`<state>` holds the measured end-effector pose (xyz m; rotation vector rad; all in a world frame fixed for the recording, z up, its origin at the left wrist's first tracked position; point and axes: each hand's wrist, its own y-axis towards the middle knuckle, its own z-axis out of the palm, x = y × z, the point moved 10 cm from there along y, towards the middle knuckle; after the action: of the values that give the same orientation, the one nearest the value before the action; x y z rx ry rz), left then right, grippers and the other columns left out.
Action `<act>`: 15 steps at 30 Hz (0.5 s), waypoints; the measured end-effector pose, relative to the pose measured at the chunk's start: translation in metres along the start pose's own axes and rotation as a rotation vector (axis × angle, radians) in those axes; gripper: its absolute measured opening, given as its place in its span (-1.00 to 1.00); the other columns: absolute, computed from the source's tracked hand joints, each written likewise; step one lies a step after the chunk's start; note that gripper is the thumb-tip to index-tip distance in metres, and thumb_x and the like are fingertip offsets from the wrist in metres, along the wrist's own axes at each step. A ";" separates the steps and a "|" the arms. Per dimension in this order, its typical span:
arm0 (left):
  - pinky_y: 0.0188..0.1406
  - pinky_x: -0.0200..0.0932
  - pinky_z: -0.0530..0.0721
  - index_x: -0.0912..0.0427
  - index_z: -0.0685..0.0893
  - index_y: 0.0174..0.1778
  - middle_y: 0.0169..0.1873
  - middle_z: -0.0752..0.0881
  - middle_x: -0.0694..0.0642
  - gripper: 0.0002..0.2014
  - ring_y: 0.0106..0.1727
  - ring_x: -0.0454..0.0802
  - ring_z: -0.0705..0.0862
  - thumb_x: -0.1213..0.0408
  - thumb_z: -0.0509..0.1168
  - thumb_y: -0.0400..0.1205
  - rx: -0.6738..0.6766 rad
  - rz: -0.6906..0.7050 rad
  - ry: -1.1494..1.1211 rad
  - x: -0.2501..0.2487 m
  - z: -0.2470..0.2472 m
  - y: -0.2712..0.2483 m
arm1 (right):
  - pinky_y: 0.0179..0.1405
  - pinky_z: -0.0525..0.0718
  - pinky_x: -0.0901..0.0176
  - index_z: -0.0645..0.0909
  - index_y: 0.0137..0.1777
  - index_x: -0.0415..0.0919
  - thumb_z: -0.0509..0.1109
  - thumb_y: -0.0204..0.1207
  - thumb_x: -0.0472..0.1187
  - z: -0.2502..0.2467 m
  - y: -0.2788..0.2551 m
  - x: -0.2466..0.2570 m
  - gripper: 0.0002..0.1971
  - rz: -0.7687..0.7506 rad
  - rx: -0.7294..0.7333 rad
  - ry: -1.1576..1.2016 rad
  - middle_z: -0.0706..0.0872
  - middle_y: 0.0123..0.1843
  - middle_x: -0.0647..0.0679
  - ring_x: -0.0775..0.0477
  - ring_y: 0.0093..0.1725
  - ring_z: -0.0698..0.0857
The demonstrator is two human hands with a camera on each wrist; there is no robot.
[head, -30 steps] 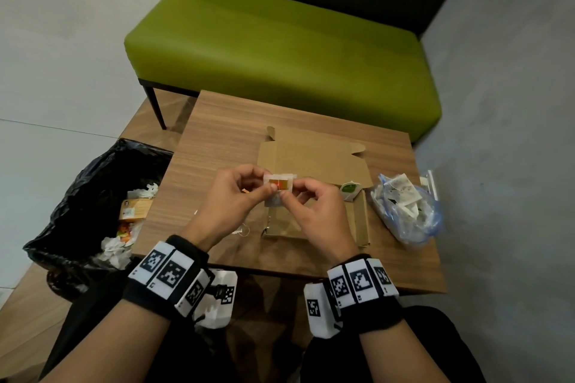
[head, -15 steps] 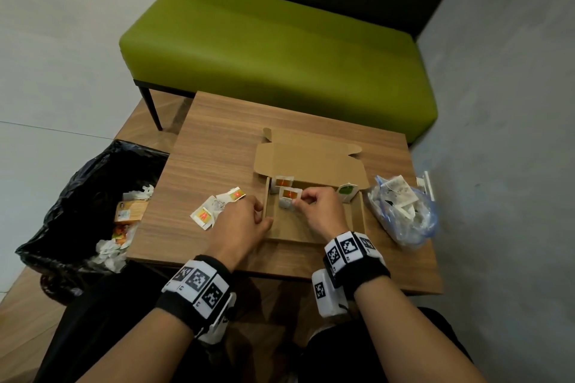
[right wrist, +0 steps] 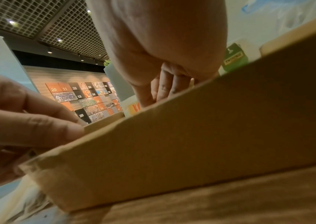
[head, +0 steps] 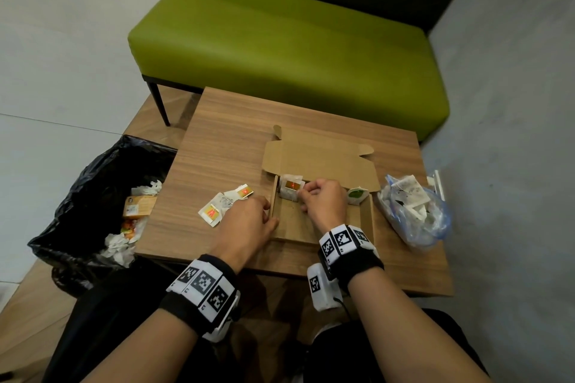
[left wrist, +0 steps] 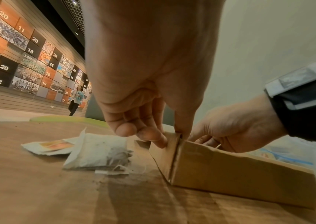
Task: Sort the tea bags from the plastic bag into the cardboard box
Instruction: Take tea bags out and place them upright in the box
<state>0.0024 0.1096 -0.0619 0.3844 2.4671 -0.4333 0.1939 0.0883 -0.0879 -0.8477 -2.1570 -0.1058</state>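
Down now in the 11 o'clock corner of the cardboard box: the orange tea bag, standing against the far wall under the open lid. A second ago, held up between both hands above the surface; half a second ago, already lowered into the box beside another orange one. Only one orange label to be made out there now, so probably tucked in front of its twin. By that reading, one more bag sorted and the orange row begun.

No longer sharing the bag: the left hand, dropped to the box's 9 o'clock wall and pinching it, thumb inside and fingers outside, plainly seen in the left wrist view. Likely steadying the box.

Curled over the orange tea bag: the right hand, fingertips at the bag's right edge. Gripping it or merely pressing it into place, impossible to tell, with the fingertips hidden behind the box wall in the right wrist view.

Propped in the box's 2 o'clock corner: the green tea bag, well apart from the orange.

Waiting at 3 o'clock of the box: the plastic bag, with many bags inside. Lying at 9 o'clock, just beyond the left hand: the loose tea bags, uncovered since a second ago. Much of the task left, by the look of it.
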 end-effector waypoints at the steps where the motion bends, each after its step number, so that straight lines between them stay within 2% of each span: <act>1: 0.06 -0.06 0.72 0.12 0.66 0.30 -0.10 0.78 0.01 -0.65 -0.02 -0.03 0.74 0.10 0.41 0.63 -0.003 0.005 0.005 -0.001 -0.001 0.000 | -0.14 0.84 -0.05 0.70 -0.32 -0.02 0.59 0.46 -0.13 0.001 -0.001 0.002 -0.84 -0.003 0.004 -0.008 0.80 -0.40 0.05 0.02 -0.30 0.81; 5: 0.05 -0.10 0.72 0.11 0.65 0.31 -0.11 0.77 -0.02 -0.65 -0.04 -0.07 0.73 0.08 0.40 0.64 -0.002 0.012 0.007 -0.001 -0.001 -0.001 | -0.10 0.84 -0.01 0.72 -0.27 -0.03 0.57 0.49 -0.12 0.000 -0.002 0.003 -0.87 0.008 -0.003 0.016 0.81 -0.39 0.07 0.09 -0.32 0.81; 7: -0.01 -0.14 0.69 0.11 0.66 0.30 -0.16 0.77 -0.05 -0.65 -0.08 -0.09 0.73 0.05 0.38 0.64 -0.009 0.018 0.006 -0.002 -0.002 -0.002 | -0.09 0.84 -0.03 0.70 -0.25 0.01 0.58 0.48 -0.14 -0.001 -0.004 0.002 -0.87 0.012 -0.005 0.031 0.81 -0.33 0.06 0.06 -0.28 0.82; 11: -0.08 -0.11 0.69 0.10 0.71 0.12 -0.24 0.75 -0.05 -0.76 -0.12 -0.08 0.74 0.05 0.25 0.73 -0.057 0.007 -0.072 0.002 -0.015 -0.006 | -0.07 0.84 -0.10 0.68 -0.19 0.01 0.60 0.46 -0.16 -0.014 -0.005 0.000 -0.87 0.023 -0.039 0.095 0.81 -0.26 0.02 -0.01 -0.21 0.82; 13: -0.06 -0.07 0.70 0.06 0.69 0.15 -0.15 0.76 -0.01 -0.81 -0.12 -0.07 0.72 0.13 0.22 0.74 -0.141 -0.057 -0.088 0.019 -0.033 -0.002 | -0.07 0.84 -0.11 0.69 -0.15 -0.02 0.58 0.48 -0.15 -0.025 -0.006 0.001 -0.90 0.010 -0.049 0.103 0.82 -0.23 0.01 -0.01 -0.18 0.82; 15: 0.04 0.03 0.68 0.10 0.64 0.29 0.04 0.77 0.10 -0.76 0.03 0.06 0.73 0.26 0.23 0.72 -0.240 -0.153 -0.088 0.048 -0.054 0.003 | -0.07 0.84 -0.12 0.67 -0.14 0.03 0.56 0.50 -0.10 -0.036 -0.010 0.003 -0.90 -0.014 -0.062 0.101 0.82 -0.21 0.02 0.01 -0.17 0.82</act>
<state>-0.0612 0.1417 -0.0497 0.0767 2.4346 -0.2068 0.2094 0.0698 -0.0596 -0.8446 -2.0739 -0.2188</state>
